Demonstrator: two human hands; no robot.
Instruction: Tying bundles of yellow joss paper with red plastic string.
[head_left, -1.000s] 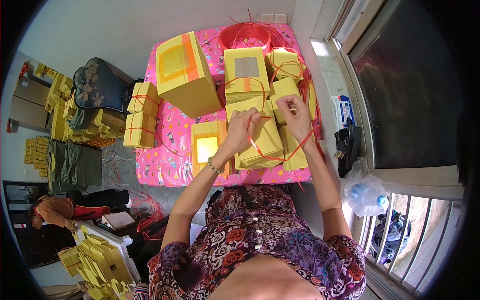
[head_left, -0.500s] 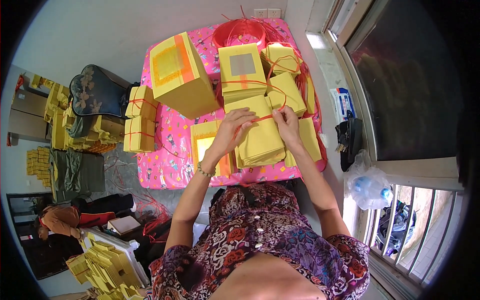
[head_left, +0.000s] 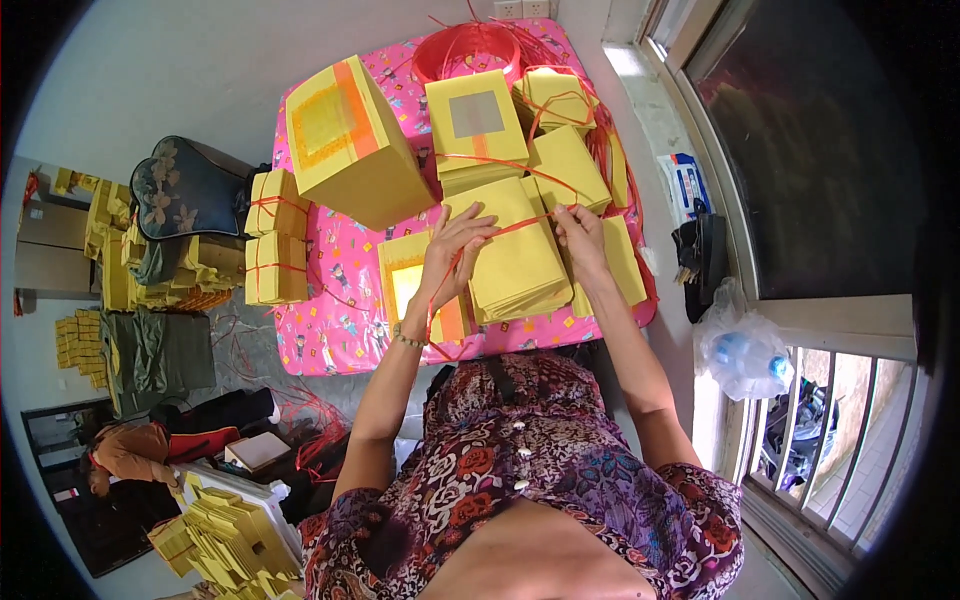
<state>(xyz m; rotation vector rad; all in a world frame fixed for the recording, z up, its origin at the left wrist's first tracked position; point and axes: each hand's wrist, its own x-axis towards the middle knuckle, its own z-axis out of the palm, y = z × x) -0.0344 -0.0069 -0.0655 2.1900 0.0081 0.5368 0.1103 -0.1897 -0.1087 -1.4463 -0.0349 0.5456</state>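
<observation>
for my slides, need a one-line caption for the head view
Both hands, left hand and right hand, pull a red string across a stack of yellow paper on a pink table.

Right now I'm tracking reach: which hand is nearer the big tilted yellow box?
The left. The left hand rests on the yellow paper stack, just right of the big yellow box; the right hand sits farther right, across the stack.

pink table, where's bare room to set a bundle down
Free cloth shows between the tied bundles at the left edge and the flat sheet by the left hand, down to the near-left corner. The far and right side is crowded: big box, yellow stacks, red string, right hand.
</observation>
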